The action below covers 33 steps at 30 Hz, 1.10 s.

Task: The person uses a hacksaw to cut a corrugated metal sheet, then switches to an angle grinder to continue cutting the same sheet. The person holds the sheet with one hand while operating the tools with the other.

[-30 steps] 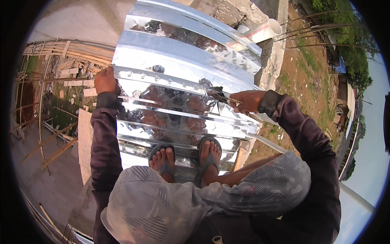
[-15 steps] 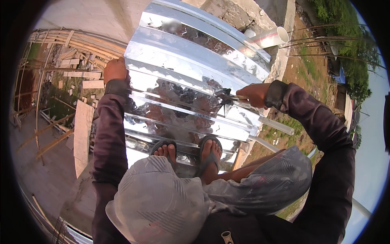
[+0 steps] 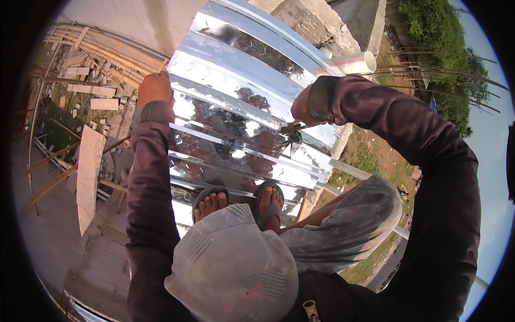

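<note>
A shiny ribbed metal sheet lies beneath me, mirroring dark shapes. My left hand is closed round its left edge, fingertips hidden. Over the right part of the sheet, my right hand is bent inward and closed, its fingers mostly hidden behind the wrist. Just below that hand, a dark pointed tool touches or nearly touches the sheet; its exact kind cannot be made out, and its reflection blends with it. My feet, in dark flip-flops, stand on the near ribs.
A white pipe juts out beside the broken concrete wall at the far side. Left and below lie bamboo poles, boards and rubble. Grassy ground drops away at the right, with thin rods beyond.
My right hand has moved left and slightly up, its wrist now turned inward, with the dark tool shifting a little left. My left hand keeps its hold on the sheet's edge.
</note>
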Tool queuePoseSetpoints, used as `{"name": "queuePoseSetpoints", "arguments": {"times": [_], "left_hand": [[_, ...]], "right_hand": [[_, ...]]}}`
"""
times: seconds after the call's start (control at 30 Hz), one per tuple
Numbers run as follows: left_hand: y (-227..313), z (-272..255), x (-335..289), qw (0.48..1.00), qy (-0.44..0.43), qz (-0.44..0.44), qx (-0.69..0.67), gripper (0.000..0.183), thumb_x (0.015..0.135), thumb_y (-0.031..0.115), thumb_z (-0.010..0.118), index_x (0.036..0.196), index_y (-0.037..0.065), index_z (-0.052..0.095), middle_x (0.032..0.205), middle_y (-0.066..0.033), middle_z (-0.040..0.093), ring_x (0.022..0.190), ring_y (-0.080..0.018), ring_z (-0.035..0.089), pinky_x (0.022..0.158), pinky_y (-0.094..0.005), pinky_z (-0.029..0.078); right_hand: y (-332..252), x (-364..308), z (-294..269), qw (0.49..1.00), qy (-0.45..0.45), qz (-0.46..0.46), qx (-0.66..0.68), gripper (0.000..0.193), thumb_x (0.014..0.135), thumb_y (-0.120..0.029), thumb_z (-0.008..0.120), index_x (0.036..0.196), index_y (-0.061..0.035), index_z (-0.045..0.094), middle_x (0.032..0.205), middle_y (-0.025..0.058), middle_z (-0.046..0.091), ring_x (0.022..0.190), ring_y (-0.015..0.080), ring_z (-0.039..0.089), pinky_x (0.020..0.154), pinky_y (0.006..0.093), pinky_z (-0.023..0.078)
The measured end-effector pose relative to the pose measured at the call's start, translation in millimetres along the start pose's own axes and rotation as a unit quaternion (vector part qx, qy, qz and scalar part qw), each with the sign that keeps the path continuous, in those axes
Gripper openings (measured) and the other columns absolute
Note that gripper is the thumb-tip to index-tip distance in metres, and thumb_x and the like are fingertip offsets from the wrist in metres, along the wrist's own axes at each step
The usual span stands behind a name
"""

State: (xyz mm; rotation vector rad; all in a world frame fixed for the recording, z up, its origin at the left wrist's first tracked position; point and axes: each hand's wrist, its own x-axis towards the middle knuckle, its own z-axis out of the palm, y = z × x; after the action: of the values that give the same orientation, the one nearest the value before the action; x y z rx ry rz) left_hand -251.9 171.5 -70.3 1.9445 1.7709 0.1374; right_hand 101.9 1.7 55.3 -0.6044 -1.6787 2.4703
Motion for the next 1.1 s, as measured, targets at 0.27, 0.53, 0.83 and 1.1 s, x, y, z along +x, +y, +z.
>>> {"name": "queuePoseSetpoints", "arguments": {"times": [0.27, 0.53, 0.83, 1.1], "left_hand": [[-13.7, 14.7, 16.8, 0.999, 0.019, 0.035, 0.021, 0.048, 0.098, 0.043, 0.05, 0.099, 0.002, 0.076, 0.1, -0.0252, 0.072, 0.098, -0.0457, 0.067, 0.087, -0.0525, 0.051], [-8.9, 7.7, 14.2, 0.999, 0.003, 0.031, 0.03, 0.054, 0.097, 0.047, 0.048, 0.103, 0.001, 0.075, 0.111, -0.0271, 0.069, 0.106, -0.0468, 0.065, 0.093, -0.0522, 0.05], [61.5, -27.3, -64.6, 0.942, 0.275, 0.191, -0.033, 0.029, 0.088, 0.018, 0.071, 0.111, 0.004, 0.059, 0.11, -0.0125, 0.06, 0.102, -0.038, 0.059, 0.088, -0.0485, 0.047], [176.1, -8.1, -150.3, 0.814, -0.245, 0.451, -0.271, 0.026, 0.086, 0.013, 0.073, 0.107, 0.003, 0.063, 0.103, -0.0172, 0.067, 0.097, -0.0353, 0.065, 0.084, -0.0434, 0.051]], "right_hand": [[-10.6, -58.2, 99.9, 0.867, 0.179, 0.464, -0.034, 0.018, 0.088, -0.009, 0.057, 0.105, -0.0116, 0.059, 0.085, 0.0016, 0.063, 0.075, 0.0127, 0.061, 0.064, 0.0335, 0.051], [12.8, -55.5, 142.6, 0.865, 0.294, 0.406, -0.018, 0.016, 0.092, -0.014, 0.056, 0.107, -0.0101, 0.058, 0.086, 0.0035, 0.063, 0.073, 0.0153, 0.063, 0.062, 0.0346, 0.053], [-39.6, -33.3, 74.2, 0.813, 0.14, 0.565, 0.036, 0.017, 0.097, -0.016, 0.056, 0.109, -0.0059, 0.049, 0.093, 0.0077, 0.061, 0.08, 0.0208, 0.07, 0.062, 0.0409, 0.065], [-47.4, -85.0, 89.1, 0.863, 0.198, 0.454, 0.1, 0.036, 0.091, -0.017, 0.067, 0.122, -0.0032, 0.056, 0.103, 0.0128, 0.064, 0.094, 0.0231, 0.07, 0.073, 0.0416, 0.066]]}}
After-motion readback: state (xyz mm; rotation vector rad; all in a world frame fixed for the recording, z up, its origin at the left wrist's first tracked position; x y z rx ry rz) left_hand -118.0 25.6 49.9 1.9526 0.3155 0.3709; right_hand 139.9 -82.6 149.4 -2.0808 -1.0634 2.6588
